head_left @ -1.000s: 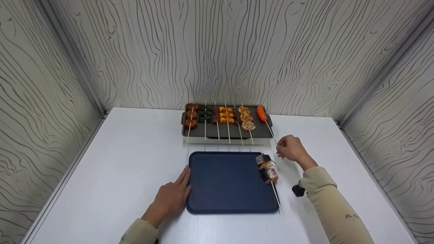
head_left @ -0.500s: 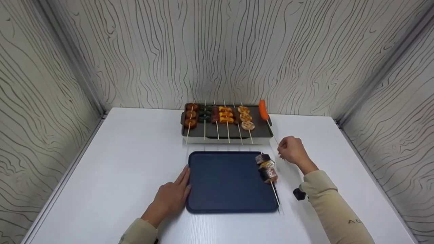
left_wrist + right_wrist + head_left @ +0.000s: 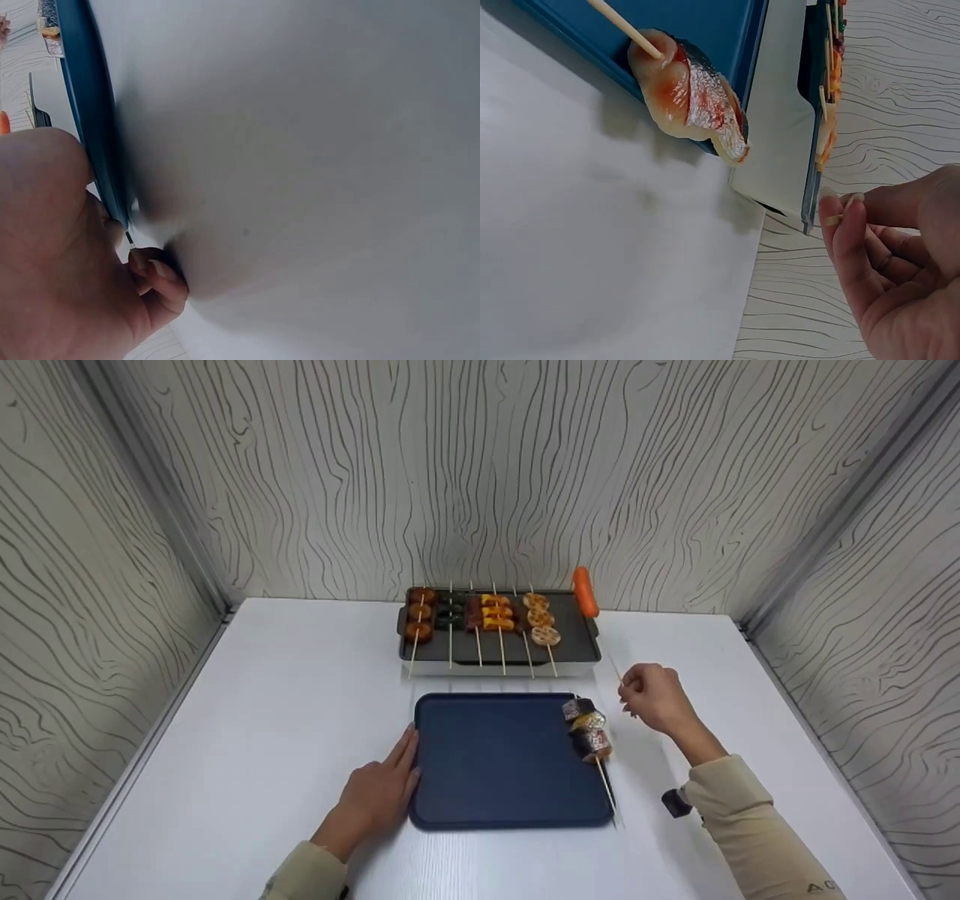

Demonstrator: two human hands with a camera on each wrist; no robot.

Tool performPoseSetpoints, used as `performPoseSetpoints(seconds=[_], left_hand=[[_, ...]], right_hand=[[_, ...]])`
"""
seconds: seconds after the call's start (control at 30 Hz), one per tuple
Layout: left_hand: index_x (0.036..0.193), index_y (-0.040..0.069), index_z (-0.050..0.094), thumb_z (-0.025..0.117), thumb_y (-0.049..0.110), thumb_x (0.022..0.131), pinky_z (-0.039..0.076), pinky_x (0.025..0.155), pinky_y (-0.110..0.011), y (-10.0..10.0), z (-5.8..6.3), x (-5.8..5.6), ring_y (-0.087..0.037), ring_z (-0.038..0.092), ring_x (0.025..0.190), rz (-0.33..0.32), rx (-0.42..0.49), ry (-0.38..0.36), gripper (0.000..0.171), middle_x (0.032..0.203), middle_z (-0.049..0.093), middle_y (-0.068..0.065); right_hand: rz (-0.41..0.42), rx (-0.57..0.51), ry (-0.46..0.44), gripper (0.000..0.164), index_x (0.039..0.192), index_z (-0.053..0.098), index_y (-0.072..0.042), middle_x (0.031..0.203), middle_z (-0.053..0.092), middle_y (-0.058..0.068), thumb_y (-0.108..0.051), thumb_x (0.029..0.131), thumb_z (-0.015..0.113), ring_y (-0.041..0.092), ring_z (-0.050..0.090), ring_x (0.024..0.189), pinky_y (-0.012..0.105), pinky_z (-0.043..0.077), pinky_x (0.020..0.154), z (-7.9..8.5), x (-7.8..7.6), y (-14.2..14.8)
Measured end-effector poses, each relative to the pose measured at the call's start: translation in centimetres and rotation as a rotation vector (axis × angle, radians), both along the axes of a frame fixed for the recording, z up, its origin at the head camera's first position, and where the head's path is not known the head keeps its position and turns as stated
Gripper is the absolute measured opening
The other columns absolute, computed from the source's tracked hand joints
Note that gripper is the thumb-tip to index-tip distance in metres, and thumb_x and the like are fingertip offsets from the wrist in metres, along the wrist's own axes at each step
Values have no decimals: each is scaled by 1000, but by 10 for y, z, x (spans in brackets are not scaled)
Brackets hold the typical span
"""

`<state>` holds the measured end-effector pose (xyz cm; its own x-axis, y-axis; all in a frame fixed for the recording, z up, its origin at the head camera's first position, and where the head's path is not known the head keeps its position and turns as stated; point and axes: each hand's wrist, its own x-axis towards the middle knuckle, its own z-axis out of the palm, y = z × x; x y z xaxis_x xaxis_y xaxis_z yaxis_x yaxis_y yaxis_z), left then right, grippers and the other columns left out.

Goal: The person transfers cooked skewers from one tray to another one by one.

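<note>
My right hand (image 3: pixel 654 696) pinches the lower end of a thin wooden stick between thumb and fingertips. At the stick's far end an orange-red sausage (image 3: pixel 585 592) overlaps the grill's right end in the head view. In the right wrist view the pinching hand (image 3: pixel 900 255) shows a short stub of stick at the fingertips. My left hand (image 3: pixel 379 795) rests against the left edge of a dark blue tray (image 3: pixel 510 765), its fingers lying along the rim. On the tray's right side lies a skewer of fish chunks (image 3: pixel 591 735), its stick pointing toward me.
Behind the tray stands a dark grill plate (image 3: pixel 574 641) on a light base. Several skewers lie on it side by side, among them lotus root slices (image 3: pixel 545 636), yellow pieces (image 3: pixel 498 613) and brown rounds (image 3: pixel 419 631). Patterned walls (image 3: pixel 480 472) enclose the white table (image 3: pixel 262 720).
The sausage skewer has lifted off the right of the grill plate, its sausage rising toward the back wall. My right hand has shifted slightly right. My left hand stays at the tray.
</note>
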<state>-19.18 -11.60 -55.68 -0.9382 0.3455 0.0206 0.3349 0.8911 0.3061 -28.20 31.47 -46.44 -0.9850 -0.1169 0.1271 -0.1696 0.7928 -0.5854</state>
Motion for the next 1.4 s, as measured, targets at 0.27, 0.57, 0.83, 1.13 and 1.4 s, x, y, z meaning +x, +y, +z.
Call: performPoseSetpoints(seconds=[0.27,0.57,0.83,1.13,1.4], left_hand=[[160,5,33,47,30,110,46,58,-40,-1,0,-1,-23,50,62,4,-5,-3,58,166,33,-5],[159,4,35,47,30,109,45,55,-40,-1,0,-1,-22,47,58,-1,6,11,57,165,34,-6],[159,4,35,47,30,109,45,56,-39,0,-3,-1,-22,48,60,-4,-13,18,57,166,34,-6],[160,6,34,46,30,109,46,58,-40,2,-2,-1,-23,51,62,2,-20,14,57,166,33,-5],[160,6,33,46,30,110,46,58,-41,1,-3,-1,-24,52,63,9,-10,4,57,167,32,-4]], right_hand=[[-1,-16,30,7,92,67,7,77,71,15,4,95,61,17,68,61,24,53,51,12,23,-6],[-8,-60,11,7,93,67,6,77,71,12,4,96,62,15,67,61,26,53,52,19,47,-12],[-19,-48,-1,6,92,68,5,75,69,7,3,95,63,13,66,60,26,53,52,15,72,-8],[-48,-74,-80,6,89,66,4,74,67,8,5,95,63,16,66,60,26,54,52,6,106,-2],[-66,-112,-172,6,88,65,3,73,67,8,6,93,64,19,67,61,26,54,51,-4,129,-3]])
